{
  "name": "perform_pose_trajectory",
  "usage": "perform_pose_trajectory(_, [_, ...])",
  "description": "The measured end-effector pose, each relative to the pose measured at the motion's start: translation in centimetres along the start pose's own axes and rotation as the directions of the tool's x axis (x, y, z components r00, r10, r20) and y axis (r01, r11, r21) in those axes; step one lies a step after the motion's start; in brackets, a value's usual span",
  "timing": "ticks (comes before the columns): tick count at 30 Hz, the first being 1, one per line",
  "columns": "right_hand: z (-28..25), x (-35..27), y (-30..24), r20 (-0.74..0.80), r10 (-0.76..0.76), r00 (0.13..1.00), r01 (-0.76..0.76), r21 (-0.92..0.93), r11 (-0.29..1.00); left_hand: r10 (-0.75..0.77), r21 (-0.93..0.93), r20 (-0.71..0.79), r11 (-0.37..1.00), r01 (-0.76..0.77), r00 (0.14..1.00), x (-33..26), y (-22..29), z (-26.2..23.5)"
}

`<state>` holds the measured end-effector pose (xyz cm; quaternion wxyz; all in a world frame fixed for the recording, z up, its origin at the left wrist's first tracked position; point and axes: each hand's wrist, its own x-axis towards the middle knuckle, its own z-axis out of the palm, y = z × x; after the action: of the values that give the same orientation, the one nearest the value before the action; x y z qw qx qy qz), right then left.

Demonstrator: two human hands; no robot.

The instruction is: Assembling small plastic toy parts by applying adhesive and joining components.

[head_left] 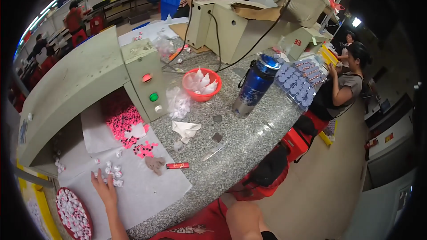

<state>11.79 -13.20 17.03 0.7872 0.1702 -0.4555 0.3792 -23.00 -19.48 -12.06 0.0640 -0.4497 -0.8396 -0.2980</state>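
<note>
My left hand [105, 190] reaches in over the white paper sheet [164, 191], fingers stretched out and apart. Its fingertips are beside a loose cluster of small white ball-like pieces [117, 169]; whether they touch any is too small to tell. Near my wrist stands a red oval basket [91, 222] heaped with white pieces with pinkish marks [71, 211]. Beyond the cluster, many small pink pieces with dark spots [121, 122] lie spread under the arched grey-green machine [73, 89]. A brownish crumpled rag [155, 164] and a red tube-shaped item [177, 166] are to the right. My right hand is out of view.
The machine's panel carries a red button [147, 78] and a green button [154, 97]. On the speckled table [249, 138] are a red bowl [207, 98] of white squeeze bottles, a blue flask [257, 84], crumpled tissue [187, 130] and a knife-like blade [213, 151]. A co-worker [349, 80] sits at the right.
</note>
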Motion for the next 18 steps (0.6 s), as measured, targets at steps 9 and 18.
perform_pose_trajectory(9, [-1.1, -7.5, 0.0, 0.129, -0.024, 0.991, -0.054, 0.568, 0.821, -0.142, -0.114, -0.050, 0.984, 0.135, 0.989, -3.5, 4.3, -1.7])
perform_pose_trajectory(18, [-1.4, -11.2, 5.2, 0.173, 0.351, 0.920, -0.278, -0.341, 0.898, -0.151, -0.165, -0.097, 0.977, 0.134, 0.984, -3.6, 4.7, -4.1])
